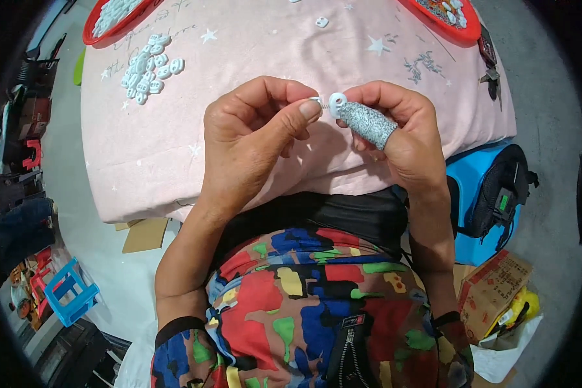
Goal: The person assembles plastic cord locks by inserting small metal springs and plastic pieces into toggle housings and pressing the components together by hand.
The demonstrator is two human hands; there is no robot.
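Above the pink cloth, my two hands come fingertip to fingertip. My left hand (242,132) pinches a small white piece (316,99) between thumb and forefinger; most of it is hidden. My right hand (417,129) grips a rounded white plastic piece with a hole (334,111). A grey knitted sleeve (368,124) covers my right thumb. In the narrow gap between the hands shows a thin thing, perhaps a spring, too small to make out. On the cloth to the left lies a pile of white oval plastic pieces (147,70).
Red trays stand at the far left (90,35) and far right (473,32), both holding white pieces. One loose white piece (321,22) lies far back. Keys (493,84) hang at the right edge. A blue and black bag (462,174) and cardboard box (495,284) are at right, a blue stool (71,291) at left.
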